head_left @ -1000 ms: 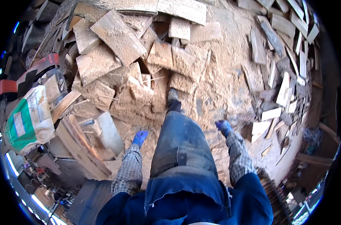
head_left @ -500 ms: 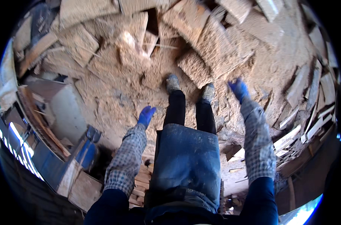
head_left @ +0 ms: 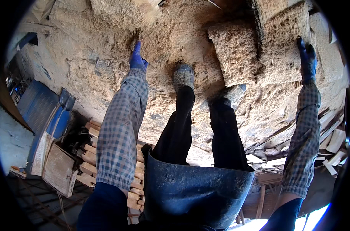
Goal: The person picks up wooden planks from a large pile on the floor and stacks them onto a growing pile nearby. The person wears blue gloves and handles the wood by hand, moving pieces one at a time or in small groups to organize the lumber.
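Note:
Both my hands wear blue-purple gloves, below checked sleeve covers. My left hand (head_left: pixel 137 58) reaches forward over the sawdust-covered ground, fingers stretched out and thumb apart, with nothing seen in it. At the far right, my right hand (head_left: pixel 308 61) lies along the right edge of a rough wooden slab (head_left: pixel 281 46) coated in sawdust. Its thumb and fingers are spread; whether it presses on the slab or hovers just over it I cannot tell. Beside that slab, to its left, is another sawdust-covered slab (head_left: pixel 236 54), close to my right shoe (head_left: pixel 234 94).
Sawdust (head_left: pixel 175 42) covers the ground around my shoes. A stack of cut wood blocks (head_left: pixel 89 154) stands at the lower left, near a blue metal machine part (head_left: pixel 40 102) and a wooden board (head_left: pixel 59 169). Wood offcuts (head_left: pixel 337 140) lie at the right. A dark apron (head_left: pixel 198 188) hangs before me.
My view has tilted and come closer to the ground. Both arms have stretched further forward, the right one out to the slab at the right.

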`<state>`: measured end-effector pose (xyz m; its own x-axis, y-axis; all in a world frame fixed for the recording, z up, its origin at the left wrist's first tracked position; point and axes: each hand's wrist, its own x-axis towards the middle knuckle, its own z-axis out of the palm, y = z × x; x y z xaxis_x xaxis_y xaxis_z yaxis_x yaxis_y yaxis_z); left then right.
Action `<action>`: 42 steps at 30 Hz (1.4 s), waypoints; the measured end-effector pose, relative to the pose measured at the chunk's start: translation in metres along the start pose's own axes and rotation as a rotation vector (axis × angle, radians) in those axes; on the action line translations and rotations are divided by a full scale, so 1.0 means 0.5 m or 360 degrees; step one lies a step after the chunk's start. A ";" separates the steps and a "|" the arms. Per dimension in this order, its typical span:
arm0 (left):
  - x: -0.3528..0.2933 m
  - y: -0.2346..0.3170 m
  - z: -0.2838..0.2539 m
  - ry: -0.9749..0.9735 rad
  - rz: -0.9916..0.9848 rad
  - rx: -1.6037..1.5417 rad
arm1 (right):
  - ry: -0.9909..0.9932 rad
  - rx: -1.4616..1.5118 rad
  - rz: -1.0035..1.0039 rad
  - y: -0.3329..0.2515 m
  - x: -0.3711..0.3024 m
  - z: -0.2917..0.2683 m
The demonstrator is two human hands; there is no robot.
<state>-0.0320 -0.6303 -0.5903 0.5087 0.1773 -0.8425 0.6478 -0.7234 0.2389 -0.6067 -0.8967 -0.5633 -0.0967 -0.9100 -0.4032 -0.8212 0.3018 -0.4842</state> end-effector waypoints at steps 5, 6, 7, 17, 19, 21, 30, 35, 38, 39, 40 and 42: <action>-0.043 -0.048 0.004 -0.1149 0.0106 -0.0574 | -0.0769 0.1001 0.0285 0.078 0.011 -0.056; -0.089 -0.043 -0.036 -0.1152 0.0101 -0.0633 | -0.1135 0.1141 0.0426 0.031 -0.033 -0.019; -0.117 -0.041 -0.045 -0.1281 0.0039 -0.0553 | -0.1405 0.1181 0.0472 0.062 -0.058 -0.057; -0.637 -0.063 -0.093 -0.0760 0.0495 -0.0388 | -0.1206 0.0879 -0.0306 -0.292 -0.386 -0.288; -0.728 -0.043 -0.160 -0.0578 0.0226 -0.0332 | -0.1137 0.1267 0.0430 -0.314 -0.434 -0.376; -0.821 -0.010 -0.246 -0.0535 0.0196 -0.0381 | -0.0976 0.1309 0.0495 -0.247 -0.491 -0.423; -1.303 0.136 -0.809 -0.0629 0.0916 -0.0168 | -0.0924 0.1918 0.1577 -0.376 -0.742 -0.566; -1.395 0.224 -1.022 -0.0657 0.1152 -0.0742 | -0.1014 0.1899 0.1329 -0.503 -0.768 -0.658; -1.415 0.303 -1.083 -0.0664 0.1445 -0.0908 | -0.1107 0.1828 0.1083 -0.598 -0.755 -0.675; -1.405 0.328 -1.108 -0.0630 0.1535 -0.0968 | -0.1182 0.1811 0.0979 -0.651 -0.760 -0.667; -1.375 0.350 -1.133 -0.0601 0.1619 -0.1037 | -0.1248 0.1784 0.0870 -0.696 -0.758 -0.658; -1.312 0.444 -1.136 -0.0822 0.1702 -0.1085 | -0.1057 0.1859 0.0533 -0.731 -0.721 -0.655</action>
<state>0.1000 -0.5282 0.2897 0.7623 -0.6308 -0.1450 0.3005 0.1466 0.9425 -0.4557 -0.7721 0.0134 0.3603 -0.5427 -0.7587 0.1622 0.8374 -0.5220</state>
